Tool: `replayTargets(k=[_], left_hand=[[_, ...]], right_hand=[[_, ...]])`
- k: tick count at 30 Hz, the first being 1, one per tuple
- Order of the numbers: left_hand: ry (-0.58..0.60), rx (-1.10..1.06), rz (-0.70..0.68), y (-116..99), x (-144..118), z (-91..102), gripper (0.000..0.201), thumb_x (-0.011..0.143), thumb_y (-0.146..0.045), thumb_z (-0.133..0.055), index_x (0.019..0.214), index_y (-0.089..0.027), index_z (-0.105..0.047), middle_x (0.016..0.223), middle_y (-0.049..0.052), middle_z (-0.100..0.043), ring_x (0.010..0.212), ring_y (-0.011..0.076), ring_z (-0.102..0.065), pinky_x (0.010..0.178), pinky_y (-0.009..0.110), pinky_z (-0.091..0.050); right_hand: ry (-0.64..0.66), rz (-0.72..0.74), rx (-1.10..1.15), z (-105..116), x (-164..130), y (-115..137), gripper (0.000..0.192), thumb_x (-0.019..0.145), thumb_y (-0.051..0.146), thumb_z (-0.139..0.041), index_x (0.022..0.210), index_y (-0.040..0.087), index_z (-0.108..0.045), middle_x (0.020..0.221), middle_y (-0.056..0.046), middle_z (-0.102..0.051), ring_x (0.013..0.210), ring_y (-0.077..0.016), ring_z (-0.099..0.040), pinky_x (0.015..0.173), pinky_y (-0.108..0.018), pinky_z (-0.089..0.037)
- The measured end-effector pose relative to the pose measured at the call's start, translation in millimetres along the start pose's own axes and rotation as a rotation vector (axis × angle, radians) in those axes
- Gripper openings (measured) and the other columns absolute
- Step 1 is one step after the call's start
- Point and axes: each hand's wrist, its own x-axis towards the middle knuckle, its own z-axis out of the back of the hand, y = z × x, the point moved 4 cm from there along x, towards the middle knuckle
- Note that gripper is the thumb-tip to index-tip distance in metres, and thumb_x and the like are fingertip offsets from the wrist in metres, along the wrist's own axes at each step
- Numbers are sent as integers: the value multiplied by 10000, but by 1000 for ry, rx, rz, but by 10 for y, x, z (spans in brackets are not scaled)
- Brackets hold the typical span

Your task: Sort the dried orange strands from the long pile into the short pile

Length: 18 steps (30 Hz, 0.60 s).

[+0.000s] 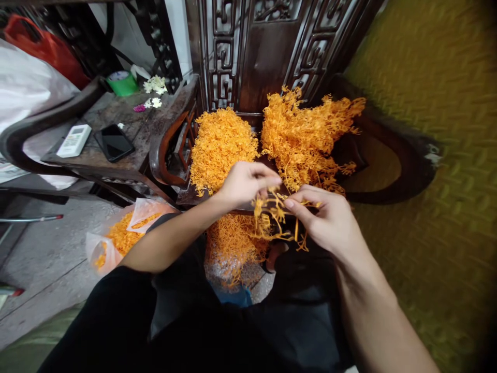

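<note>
My right hand [320, 215] is closed, pinching a loose orange branching sprig [272, 212] between thumb and fingers; it looks like a fungus such as cordyceps. My left hand [248, 181] has its fingers pressed together at the sprig's upper tips, slightly blurred. Behind my left hand lies a compact heap of short orange pieces [223, 145] on the dark wooden chair seat [190, 198]. A taller, spreading pile of long orange sprigs [306, 137] stands behind my right hand. Below the seat edge, between my legs, thin orange stems [233, 238] fill a clear plastic bag [221, 272].
A wooden side table [93, 111] at left bears a phone [114, 142], a white remote control [73, 141], green tape [122, 83] and small white flowers [155, 85]. A pinkish bag [95, 248] of orange pieces sits on the floor. The carved chair back [267, 57] rises ahead.
</note>
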Motion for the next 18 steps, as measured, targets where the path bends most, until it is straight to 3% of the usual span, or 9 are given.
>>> replayTargets(k=[3, 5, 8, 12, 15, 18], left_hand=[[-377, -51, -131, 22, 338, 475, 65, 863, -194, -741, 817, -148, -741, 756, 17, -716, 532, 40, -556, 497, 187, -429], [-459, -41, -109, 144, 559, 640, 67, 900, -197, -701, 907, -147, -744, 801, 25, -727, 603, 57, -598, 540, 188, -463], [-283, 198, -48, 389, 827, 555, 156, 879, -186, -716, 1019, -141, -770, 911, 60, -757, 754, 130, -668, 681, 272, -547], [-223, 820, -176, 574, 968, 414, 221, 882, -111, -644, 1036, -145, -799, 1129, 129, -734, 1045, 243, -653, 1000, 433, -490], [-166, 1075, -227, 568, 966, 403, 306, 869, -52, -613, 1096, -170, -781, 1314, 151, -682, 1255, 333, -557, 1077, 541, -395], [-111, 1038, -322, 355, 797, 316, 260, 917, -183, -662, 1165, -187, -739, 1413, 133, -642, 1330, 325, -513, 1113, 543, -362]], right_hand=[[-54, -64, 52, 85, -47, -122, 293, 916, 403, -690, 706, 199, -669, 727, -19, -602, 683, -170, -543, 665, -324, -380], [-138, -117, 83, 151, -62, -236, 285, 911, 446, -697, 756, 207, -682, 745, -17, -617, 701, -176, -547, 678, -324, -385], [-186, -175, 89, 180, -47, -360, 306, 898, 487, -705, 772, 209, -682, 740, -12, -624, 698, -175, -542, 677, -318, -391], [-199, -244, 95, 163, -42, -435, 335, 881, 510, -713, 772, 194, -684, 702, -7, -605, 643, -153, -507, 604, -292, -370], [-214, -308, 146, 168, -76, -506, 366, 875, 537, -721, 776, 187, -683, 646, 8, -543, 579, -124, -436, 529, -270, -316], [-228, -378, 244, 176, -104, -591, 392, 855, 568, -744, 793, 185, -687, 596, 25, -488, 533, -106, -388, 483, -256, -280]])
